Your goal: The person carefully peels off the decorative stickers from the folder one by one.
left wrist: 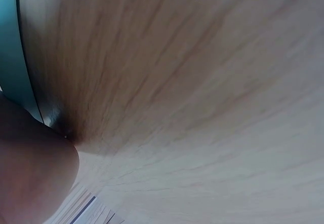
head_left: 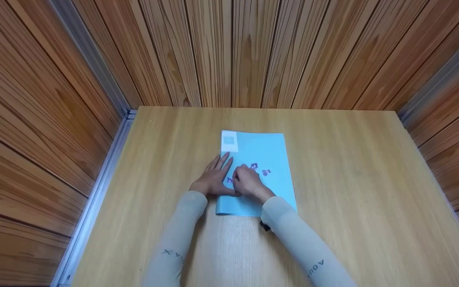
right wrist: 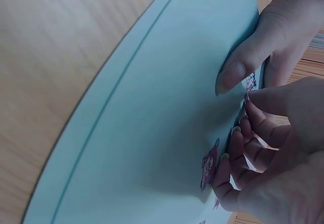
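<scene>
A light blue folder (head_left: 269, 153), perhaps a booklet, lies on the table with a white label at its top left and several small purple-pink stickers (head_left: 266, 172). My left hand (head_left: 214, 179) rests on its left side, fingers spread and thumb stretched across the cover. Beside that thumb my right hand (head_left: 248, 182) touches the cover with curled fingers. In the right wrist view the right thumb and index tips come close together at the edge of one sticker (right wrist: 251, 81); no pinched thing shows there. Another sticker (right wrist: 208, 168) lies near the other fingertips. The left wrist view shows mostly tabletop.
The wooden table (head_left: 353, 179) extends around the folder on every side. Wood-panelled walls (head_left: 253, 52) stand behind it and at both sides, with a grey metal rail (head_left: 98, 191) along the left edge. A small black object (head_left: 265, 226) shows under the right cuff.
</scene>
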The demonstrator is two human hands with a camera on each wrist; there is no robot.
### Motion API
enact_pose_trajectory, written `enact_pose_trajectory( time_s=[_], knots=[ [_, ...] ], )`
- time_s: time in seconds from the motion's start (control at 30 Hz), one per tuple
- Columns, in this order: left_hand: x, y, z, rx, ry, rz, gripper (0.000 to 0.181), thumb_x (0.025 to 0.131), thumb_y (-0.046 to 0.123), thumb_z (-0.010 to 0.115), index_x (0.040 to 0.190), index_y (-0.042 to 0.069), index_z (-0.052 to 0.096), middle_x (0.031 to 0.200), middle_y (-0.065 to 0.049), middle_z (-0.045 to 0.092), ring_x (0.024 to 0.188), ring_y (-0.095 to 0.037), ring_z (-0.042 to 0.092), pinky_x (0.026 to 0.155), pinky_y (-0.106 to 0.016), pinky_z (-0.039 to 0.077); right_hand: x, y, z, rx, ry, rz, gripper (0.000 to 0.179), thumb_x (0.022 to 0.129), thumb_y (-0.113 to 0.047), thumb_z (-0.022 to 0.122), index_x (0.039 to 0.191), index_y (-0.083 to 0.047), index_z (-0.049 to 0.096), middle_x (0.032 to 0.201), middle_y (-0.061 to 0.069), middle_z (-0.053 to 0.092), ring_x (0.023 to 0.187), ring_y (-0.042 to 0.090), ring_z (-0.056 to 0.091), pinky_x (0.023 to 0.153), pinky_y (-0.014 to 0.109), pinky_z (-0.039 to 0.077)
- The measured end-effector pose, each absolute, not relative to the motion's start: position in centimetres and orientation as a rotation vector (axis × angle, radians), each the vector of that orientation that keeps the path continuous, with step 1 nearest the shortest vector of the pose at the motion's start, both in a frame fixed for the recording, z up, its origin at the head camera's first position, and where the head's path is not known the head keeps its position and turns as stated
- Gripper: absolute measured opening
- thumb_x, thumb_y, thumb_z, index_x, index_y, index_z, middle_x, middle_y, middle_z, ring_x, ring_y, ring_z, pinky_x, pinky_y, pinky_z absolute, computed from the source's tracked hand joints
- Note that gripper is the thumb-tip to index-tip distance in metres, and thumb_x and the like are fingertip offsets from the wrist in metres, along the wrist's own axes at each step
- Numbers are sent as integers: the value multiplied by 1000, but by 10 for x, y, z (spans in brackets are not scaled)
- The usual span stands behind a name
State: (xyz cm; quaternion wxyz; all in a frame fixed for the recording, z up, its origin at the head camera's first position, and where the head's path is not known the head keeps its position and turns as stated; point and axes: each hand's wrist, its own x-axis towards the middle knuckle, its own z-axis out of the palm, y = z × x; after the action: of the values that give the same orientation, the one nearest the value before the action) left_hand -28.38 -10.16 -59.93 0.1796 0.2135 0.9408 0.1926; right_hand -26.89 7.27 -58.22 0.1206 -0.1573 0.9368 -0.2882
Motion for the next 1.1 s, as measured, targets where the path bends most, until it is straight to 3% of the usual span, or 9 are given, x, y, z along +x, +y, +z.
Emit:
enact_pose_trajectory(
  time_s=[0.67,1.1],
  knots=[
    [-281,-102,-597,581,2665,570,123,76,79,71,166,27,4,172,9,-13,158,-29,-12,125,-56,10,-267,72,-584,-485,2754,-846,8,102,-12,59,97,-7,64,93,6,57,82,24,55,75,41,51],
    [-283,-102,-598,608,2662,545,124,77,78,70,166,24,5,172,7,-12,158,-30,-11,126,-52,5,-267,73,-584,-522,2756,-821,6,102,-12,59,99,-7,62,92,6,55,81,24,53,75,40,48]
  ],
)
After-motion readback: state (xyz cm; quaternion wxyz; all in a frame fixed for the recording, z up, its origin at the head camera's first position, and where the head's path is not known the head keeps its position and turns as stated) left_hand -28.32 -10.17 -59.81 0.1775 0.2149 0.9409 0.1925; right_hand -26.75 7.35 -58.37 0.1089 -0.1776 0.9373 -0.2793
